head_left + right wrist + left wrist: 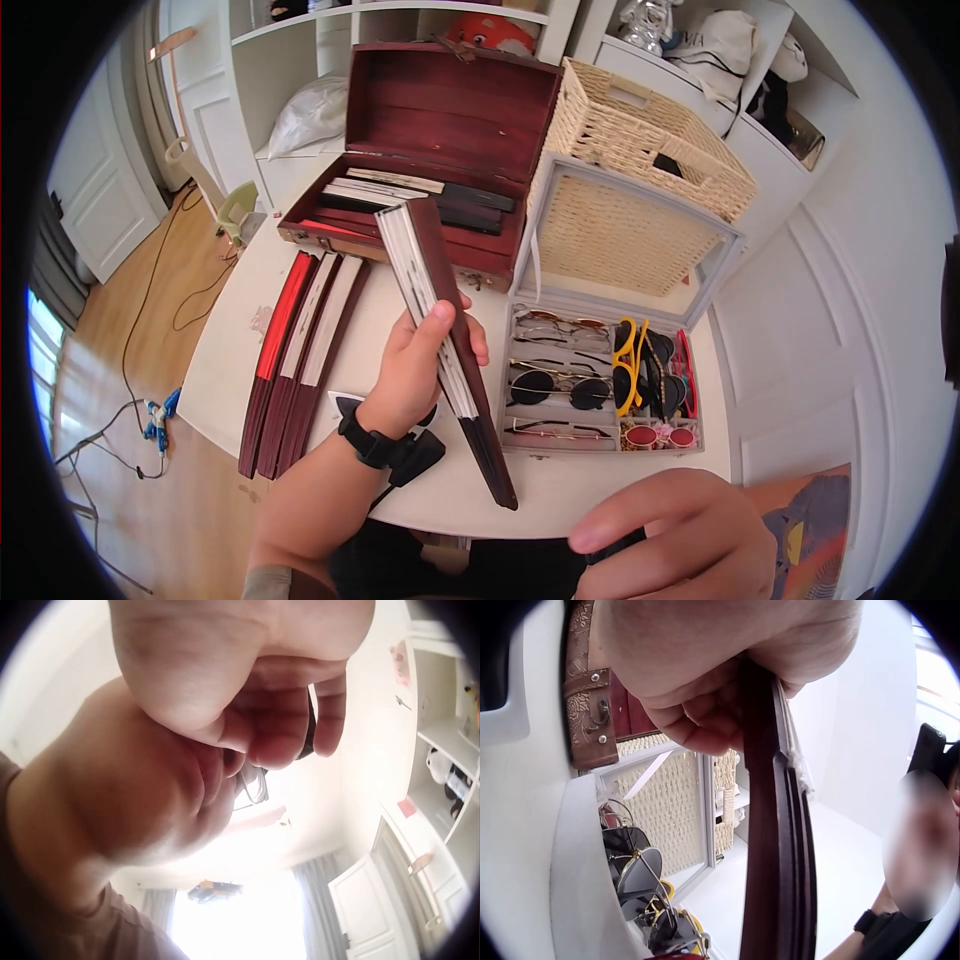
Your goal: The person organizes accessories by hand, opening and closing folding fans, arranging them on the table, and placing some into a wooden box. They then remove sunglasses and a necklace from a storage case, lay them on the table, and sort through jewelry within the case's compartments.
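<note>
White table, left hand curled round folded fan (tilted)

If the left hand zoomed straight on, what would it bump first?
Probably the open dark red box; the folded fan in the left hand might touch it first, but depth's unclear.

The white shelving unit stood behind the white table, the wood floor extended at left (cables crossed it), and bright daylight entered beside grey curtains.
</note>
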A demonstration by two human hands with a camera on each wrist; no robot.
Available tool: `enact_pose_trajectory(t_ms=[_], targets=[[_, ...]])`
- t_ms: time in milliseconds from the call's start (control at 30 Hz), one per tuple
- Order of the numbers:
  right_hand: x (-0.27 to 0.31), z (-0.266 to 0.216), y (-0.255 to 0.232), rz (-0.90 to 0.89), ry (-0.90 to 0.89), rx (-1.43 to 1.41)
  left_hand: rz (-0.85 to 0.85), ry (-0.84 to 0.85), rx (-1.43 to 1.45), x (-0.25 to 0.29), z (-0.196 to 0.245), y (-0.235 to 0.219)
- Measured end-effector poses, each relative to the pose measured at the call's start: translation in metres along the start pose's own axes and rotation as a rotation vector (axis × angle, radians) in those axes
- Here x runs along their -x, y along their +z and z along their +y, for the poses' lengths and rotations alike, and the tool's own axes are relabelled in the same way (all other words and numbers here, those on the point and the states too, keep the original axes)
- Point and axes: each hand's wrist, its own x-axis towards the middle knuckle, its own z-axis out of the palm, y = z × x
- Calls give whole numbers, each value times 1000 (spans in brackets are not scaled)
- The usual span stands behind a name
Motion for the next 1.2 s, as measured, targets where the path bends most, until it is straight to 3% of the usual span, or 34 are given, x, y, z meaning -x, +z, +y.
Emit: enact_pose_trajectory(t_ms=[133,167,267,333,467,567,633,733,867,967,1067,1200], targets=[[-10,-32,20,156,104,278,1,-29,24,1,0,-1],[-12,-42,17,136,254,287,6,-17,27,1,1,-1],[-10,-29,10,93,287,246,2,-30,28,0,1,-2],[-7,-15,12,131,-9,150,-14,-38,37,0,0,-3],[-8,-22,16,191,131,108,-28,-27,31,0,1,-2],[-6,-14,9,146,51,78,-21,-35,31,0,0,-3],[-6,-5,6,103,-156,21,-35,-35,17,0,0,-5],[-6,3,1,114,-240,-47,-32,-30,28,1,0,-4],[-1,-2,-13,34,-134,-40,-1,-31,20,0,0,-2],[-6,2,1,-132,17,95,0,-9,23,0,-1,-1],[-1,11,25,79,-43,146,11,-3,27,1,-1,0],[11,24,27,86,-257,215,15,-9,29,0,-1,-1]])
